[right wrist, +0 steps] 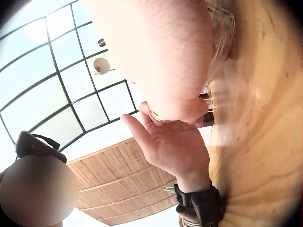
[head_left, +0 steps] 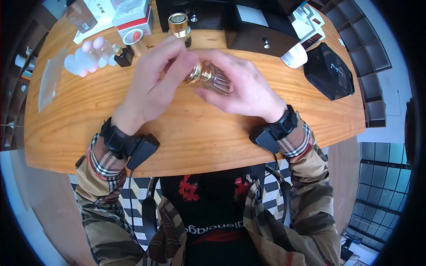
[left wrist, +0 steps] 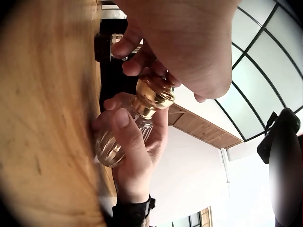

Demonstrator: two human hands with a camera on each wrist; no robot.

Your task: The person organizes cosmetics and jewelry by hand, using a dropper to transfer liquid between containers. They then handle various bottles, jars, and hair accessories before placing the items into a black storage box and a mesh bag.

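Between the two hands a ribbed clear glass perfume bottle [head_left: 219, 80] lies tilted above the table. My right hand [head_left: 250, 88] grips its glass body, thumb along the near side in the left wrist view. The bottle's gold cap [left wrist: 154, 92] points toward my left hand [head_left: 153, 86], whose fingertips curl at its top. Part of the cap is hidden behind the left fingers in the head view. Just beyond the left fingers stands another bottle with a round gold top [head_left: 178, 24].
The wooden table [head_left: 199, 142] holds a small dark bottle [head_left: 123, 56], a white cup [head_left: 133, 37] and several pastel rounded items [head_left: 84, 57] at left. Dark drawers [head_left: 262, 33] stand at the back. A black pouch [head_left: 329, 71] and a white jar [head_left: 294, 56] sit at right.
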